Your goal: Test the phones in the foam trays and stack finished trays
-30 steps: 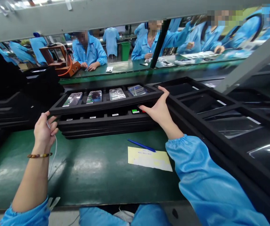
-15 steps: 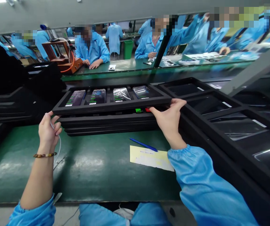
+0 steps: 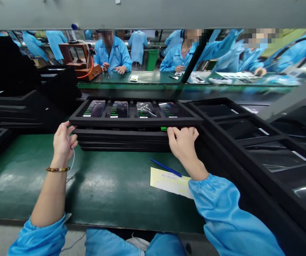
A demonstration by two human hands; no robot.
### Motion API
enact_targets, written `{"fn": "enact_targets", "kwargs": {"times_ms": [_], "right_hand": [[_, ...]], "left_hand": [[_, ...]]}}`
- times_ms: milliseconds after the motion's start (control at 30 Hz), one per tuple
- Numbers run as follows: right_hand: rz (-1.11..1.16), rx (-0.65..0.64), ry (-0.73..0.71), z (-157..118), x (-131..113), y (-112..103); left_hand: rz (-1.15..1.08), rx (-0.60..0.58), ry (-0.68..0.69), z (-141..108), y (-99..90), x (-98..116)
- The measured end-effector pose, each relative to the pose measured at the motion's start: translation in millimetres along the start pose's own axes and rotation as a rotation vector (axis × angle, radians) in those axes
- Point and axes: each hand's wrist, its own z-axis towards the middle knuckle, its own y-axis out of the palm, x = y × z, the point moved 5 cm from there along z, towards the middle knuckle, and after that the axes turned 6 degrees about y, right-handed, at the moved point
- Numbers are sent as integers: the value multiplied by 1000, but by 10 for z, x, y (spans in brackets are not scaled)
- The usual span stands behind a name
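Observation:
A black tray (image 3: 131, 122) holding several phones (image 3: 119, 109) lies on a stack of black trays (image 3: 123, 145), with a dark gap along its front. The phone screens show green lines. My left hand (image 3: 63, 144) is closed at the upper tray's front left corner. A thin white cable (image 3: 73, 160) passes through its fingers. At the front right, my right hand (image 3: 183, 144) has its fingers curled into the gap under the upper tray. Their tips are hidden, so which tray edge they press on is unclear. A green patch (image 3: 164, 128) shows beside the right thumb.
A blue pen (image 3: 166, 168) lies against a yellow paper slip (image 3: 168, 182) on the green table (image 3: 102, 199). More black trays stand on the left (image 3: 22, 110) and right (image 3: 238, 133). Across the line, people in blue coats sit at another bench (image 3: 155, 76).
My right hand has slid from the upper tray's right corner down to its front edge, covering the red patch. The front gap looks narrower at the left. My left hand keeps its place at the corner.

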Motion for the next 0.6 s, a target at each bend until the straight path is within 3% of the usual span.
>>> {"fn": "enact_targets", "kwargs": {"times_ms": [367, 467, 600], "right_hand": [[-37, -102, 25, -21, -4, -34], [32, -65, 10, -62, -24, -116], [175, 61, -24, -121, -46, -409]], "left_hand": [[-22, 6, -26, -25, -8, 1], [-38, 4, -31, -54, -3, 1], [-50, 4, -17, -68, -32, -15]]}}
